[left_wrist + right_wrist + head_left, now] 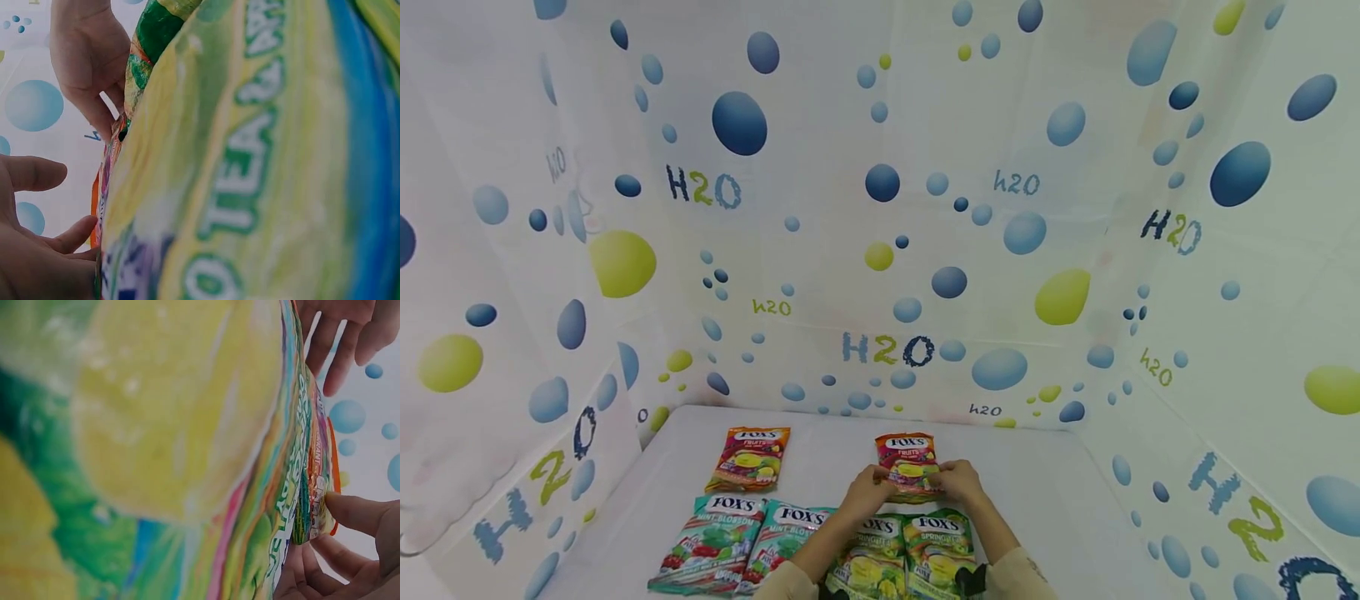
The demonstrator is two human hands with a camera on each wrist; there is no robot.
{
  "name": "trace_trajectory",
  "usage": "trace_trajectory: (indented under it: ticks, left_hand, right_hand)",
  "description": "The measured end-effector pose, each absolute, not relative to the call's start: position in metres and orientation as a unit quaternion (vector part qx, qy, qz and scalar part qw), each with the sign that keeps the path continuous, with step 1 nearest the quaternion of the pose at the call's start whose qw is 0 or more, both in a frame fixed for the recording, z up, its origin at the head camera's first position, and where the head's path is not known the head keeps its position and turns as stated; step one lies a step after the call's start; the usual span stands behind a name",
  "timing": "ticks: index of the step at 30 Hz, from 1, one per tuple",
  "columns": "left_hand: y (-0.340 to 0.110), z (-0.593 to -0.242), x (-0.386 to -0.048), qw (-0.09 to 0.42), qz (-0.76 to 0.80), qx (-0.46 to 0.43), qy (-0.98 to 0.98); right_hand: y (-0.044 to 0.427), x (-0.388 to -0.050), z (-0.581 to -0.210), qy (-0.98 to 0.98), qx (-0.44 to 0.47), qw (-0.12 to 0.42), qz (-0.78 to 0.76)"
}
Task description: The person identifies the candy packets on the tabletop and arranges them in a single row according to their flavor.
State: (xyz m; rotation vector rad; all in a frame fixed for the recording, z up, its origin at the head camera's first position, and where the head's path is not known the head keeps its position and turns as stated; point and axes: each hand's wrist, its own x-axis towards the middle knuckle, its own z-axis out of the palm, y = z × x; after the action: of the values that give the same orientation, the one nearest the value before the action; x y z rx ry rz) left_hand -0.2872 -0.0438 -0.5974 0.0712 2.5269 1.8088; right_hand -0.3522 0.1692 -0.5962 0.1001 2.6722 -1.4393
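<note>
An orange-red bag of Fox's fruits candy (907,457) lies at the middle back of the table, between my two hands. My right hand (958,481) pinches its right edge; in the right wrist view, the thumb (356,511) is on the bag's front with fingers behind. At the bag's left side is my left hand (867,493); in the left wrist view its thumb (39,173) stands off the bag, and another finger (78,234) reaches its edge. Yellow-green Spring Tea candy bags (938,546) lie below my wrists and fill much of both wrist views.
Another orange Fox's fruits bag (748,460) lies at the back left. Two teal Mint Blossom bags, one at far left (711,546) and one beside it (781,537), form the front row with the green ones. Patterned sheets (820,250) wall in the white table (1037,500).
</note>
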Motion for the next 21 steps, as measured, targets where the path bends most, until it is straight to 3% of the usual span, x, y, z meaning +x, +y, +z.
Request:
trace_trajectory:
  ticks: [21]
  left_hand:
    - [-0.05, -0.585, -0.284, 0.022, 0.637, 0.026, 0.77]
  right_hand:
    - [0.164, -0.35, -0.591, 0.85, 0.03, 0.024, -0.526]
